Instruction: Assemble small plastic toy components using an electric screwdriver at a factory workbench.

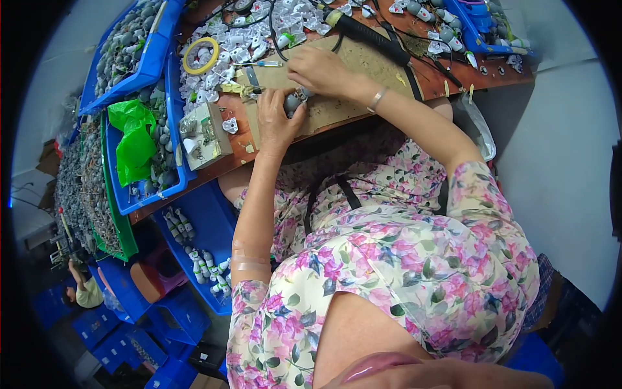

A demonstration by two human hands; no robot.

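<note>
My left hand rests at the front edge of a cardboard sheet, its thumb and fingers closed round a small rounded grey part. Just above that part is my right hand, fingers curled together; what they pinch, if anything, is hidden. A thin screwdriver with a light-coloured handle lies left of the right hand. Beyond both hands, a black cylindrical power tool with a cable lies across the board.
White plastic pieces are heaped behind a yellow tape roll. Leftward are a small box, a blue tray and a green bag. A lower blue bin holds white-and-grey parts. Another person is far left.
</note>
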